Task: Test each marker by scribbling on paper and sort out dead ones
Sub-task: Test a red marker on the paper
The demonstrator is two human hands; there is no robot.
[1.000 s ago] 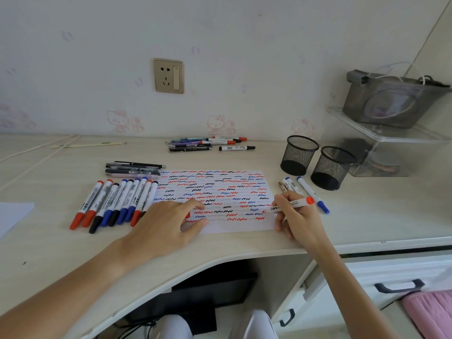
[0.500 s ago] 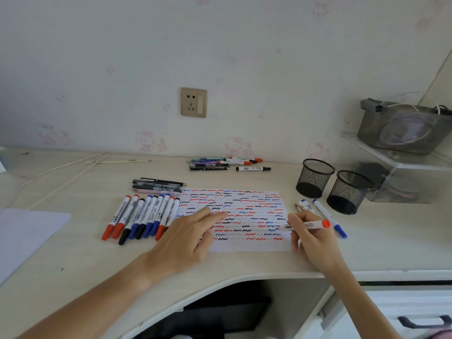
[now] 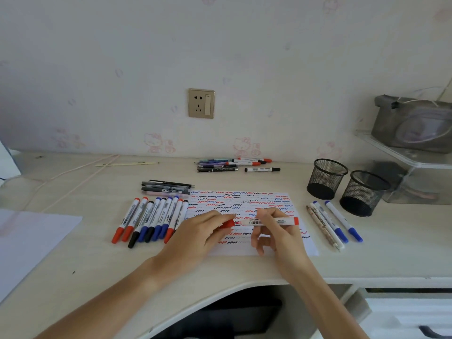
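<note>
Both hands have come together over the scribbled paper (image 3: 244, 204) since half a second ago, when the left hand lay flat on the sheet and the right held the marker at the sheet's right edge. Now the right hand (image 3: 276, 231) grips the red marker (image 3: 269, 221) by its white barrel, fingers curled round it, above the middle of the paper; the barrel lies level, its long axis running left to right across the sheet, red butt end to the right and tip end to the left. The left hand (image 3: 203, 234) pinches the red cap (image 3: 228, 224) at that tip end, so cap and barrel sit in line, meeting or nearly so; whether the cap is fully seated cannot be told. Judging by this, the cap is about to be pushed on along the barrel's axis, so the left hand must travel straight rightward. Left of the paper a row of capped markers (image 3: 151, 218) lies fanned, just beside the left wrist. Right of the paper lie a few more pens (image 3: 335, 222), and beyond them two mesh cups (image 3: 326, 178). Behind the paper sit dark pens (image 3: 166, 188) and, nearer the wall, another cluster (image 3: 234, 163). Nothing stands between the hands.
</note>
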